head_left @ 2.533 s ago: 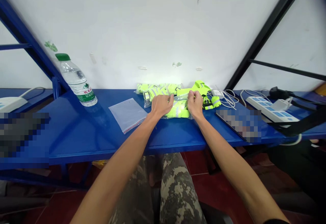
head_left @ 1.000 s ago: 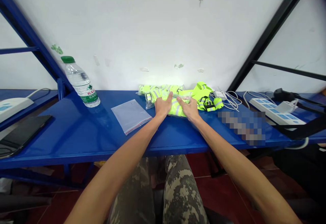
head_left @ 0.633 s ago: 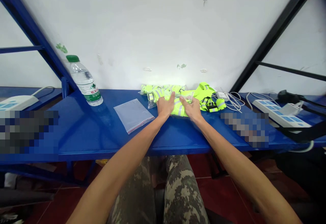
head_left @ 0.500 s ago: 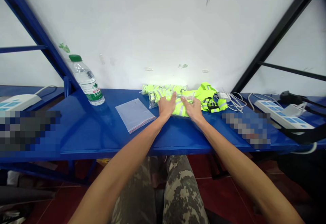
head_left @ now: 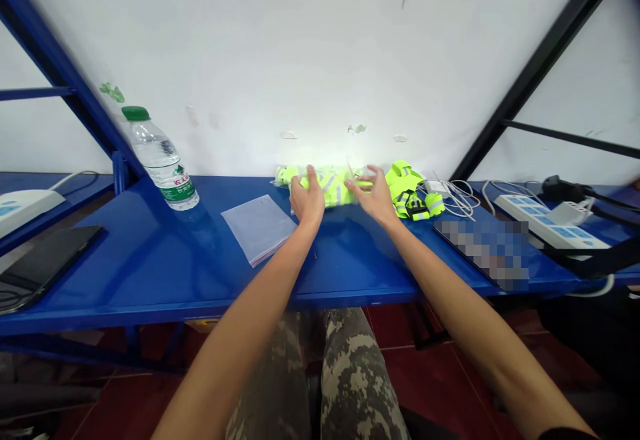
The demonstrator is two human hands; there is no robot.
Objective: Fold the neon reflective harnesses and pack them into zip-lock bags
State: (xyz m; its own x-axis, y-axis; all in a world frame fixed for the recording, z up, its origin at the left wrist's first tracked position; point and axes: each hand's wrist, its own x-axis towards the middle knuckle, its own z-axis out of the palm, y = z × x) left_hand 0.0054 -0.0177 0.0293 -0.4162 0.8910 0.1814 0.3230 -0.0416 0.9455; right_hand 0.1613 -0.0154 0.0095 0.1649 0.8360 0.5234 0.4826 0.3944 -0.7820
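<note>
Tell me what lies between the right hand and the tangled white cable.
In the head view, neon-yellow reflective straps lie between the right hand and the white cable, then a white block beside the cable.

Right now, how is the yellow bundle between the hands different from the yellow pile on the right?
The yellow bundle is between the left hand and right hand; the yellow pile lies right of both. The bundle is blurry; the pile is sharper, with black pieces showing. Both are yellow with pale bands.
</note>
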